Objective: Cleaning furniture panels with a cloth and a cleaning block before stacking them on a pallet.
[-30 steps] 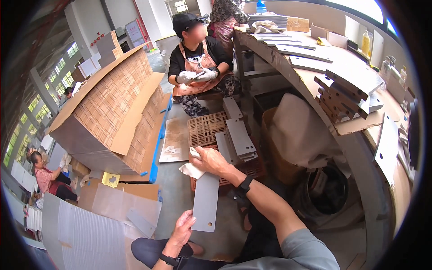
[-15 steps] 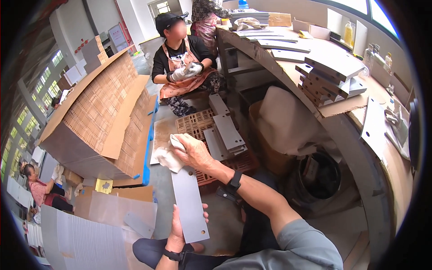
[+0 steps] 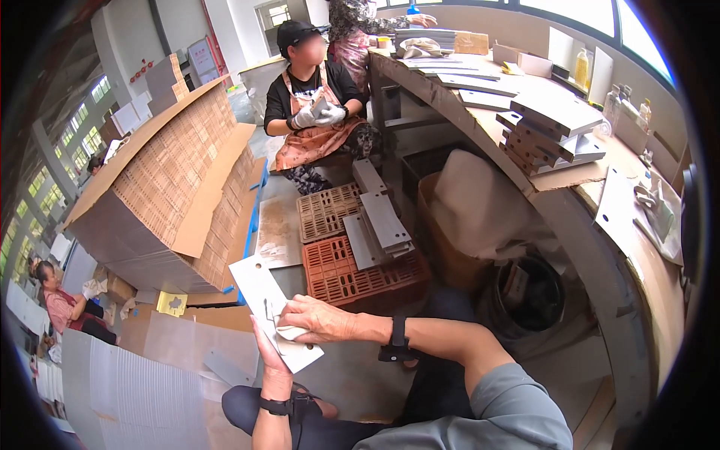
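Note:
A flat, pale rectangular plate [image 3: 256, 288] with small holes near its ends lies tilted across my left hand [image 3: 268, 349]. That hand grips it from beneath, along its lower left side. My right hand [image 3: 321, 318] is closed on a white cloth [image 3: 291, 331] and presses it against the lower half of the plate. Most of the cloth is hidden under my fingers. Beyond my hands, several similar plates [image 3: 385, 222] lie stacked on an upturned orange plastic crate [image 3: 330, 268], with a tan crate [image 3: 328, 212] just behind it.
A worker in gloves [image 3: 319, 116] sits ahead. To the left stands a large cardboard-topped stack [image 3: 161, 180], with upright grey sheets [image 3: 127, 390] nearer me. The curved workbench [image 3: 577, 176] on the right carries more plates [image 3: 555, 124]. Below it sits a black bin [image 3: 531, 292].
The plate has swung toward the upper left and tilted. My right hand has drawn the cloth from the plate's far end down to its near half.

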{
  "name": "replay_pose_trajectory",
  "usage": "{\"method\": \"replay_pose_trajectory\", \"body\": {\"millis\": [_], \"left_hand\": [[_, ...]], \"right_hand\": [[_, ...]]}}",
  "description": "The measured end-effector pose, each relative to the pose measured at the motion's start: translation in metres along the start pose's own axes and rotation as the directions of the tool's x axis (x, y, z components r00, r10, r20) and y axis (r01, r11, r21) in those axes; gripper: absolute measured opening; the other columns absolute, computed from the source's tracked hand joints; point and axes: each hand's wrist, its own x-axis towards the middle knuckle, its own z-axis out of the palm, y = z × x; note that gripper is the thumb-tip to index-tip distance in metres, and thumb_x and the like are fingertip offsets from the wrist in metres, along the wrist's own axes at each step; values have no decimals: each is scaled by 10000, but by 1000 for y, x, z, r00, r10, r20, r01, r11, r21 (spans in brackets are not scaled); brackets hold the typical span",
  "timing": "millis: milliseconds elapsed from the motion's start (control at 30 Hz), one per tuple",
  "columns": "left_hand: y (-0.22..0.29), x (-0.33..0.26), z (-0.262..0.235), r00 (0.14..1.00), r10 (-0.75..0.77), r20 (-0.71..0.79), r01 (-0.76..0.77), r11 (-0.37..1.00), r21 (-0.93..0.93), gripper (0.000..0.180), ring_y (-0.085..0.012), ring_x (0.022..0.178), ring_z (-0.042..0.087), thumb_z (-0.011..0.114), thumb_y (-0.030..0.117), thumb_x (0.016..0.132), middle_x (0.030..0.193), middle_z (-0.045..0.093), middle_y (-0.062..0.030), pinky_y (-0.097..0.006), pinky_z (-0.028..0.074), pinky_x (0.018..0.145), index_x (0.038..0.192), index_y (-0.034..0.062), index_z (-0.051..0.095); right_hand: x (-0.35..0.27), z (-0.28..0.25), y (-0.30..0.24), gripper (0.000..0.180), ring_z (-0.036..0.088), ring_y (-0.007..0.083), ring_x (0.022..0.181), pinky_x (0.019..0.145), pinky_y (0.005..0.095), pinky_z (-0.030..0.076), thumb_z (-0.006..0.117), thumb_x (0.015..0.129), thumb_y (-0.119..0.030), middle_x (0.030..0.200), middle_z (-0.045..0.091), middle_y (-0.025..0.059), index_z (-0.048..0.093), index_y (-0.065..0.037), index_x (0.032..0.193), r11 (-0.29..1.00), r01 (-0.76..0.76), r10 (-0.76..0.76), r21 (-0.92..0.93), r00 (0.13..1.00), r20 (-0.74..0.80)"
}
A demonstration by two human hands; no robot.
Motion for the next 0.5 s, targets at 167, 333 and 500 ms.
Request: {"method": "replay_pose_trajectory", "body": {"millis": [167,333,500], "left_hand": [[19,5,-37,995,36,96,-36,999,5,749,-288,1035,638,300,665,1015,1257,625,-157,-450,547,884,1422,58,467],[28,25,8,991,79,108,-71,995,-72,734,-272,993,635,311,653,1015,1244,622,-161,-434,555,835,1416,55,457],[19,34,11,970,33,243,-1,991,-131,715,-263,1028,608,294,593,1041,1305,579,-166,-403,562,863,1426,7,433]], "right_hand": [[-40,24,-46,398,562,314,1054,941,427,473,777,754,-122,1098,582,119,634,-54,1119,983,-53,31,173,991,127],[-107,40,-35,398,579,340,1006,871,455,485,772,765,-186,1049,587,130,630,-60,1114,960,-272,277,-68,879,388],[-95,25,-38,353,595,358,974,848,459,498,744,807,-206,1010,589,158,619,-32,1087,880,-475,474,-2,877,84]]}}
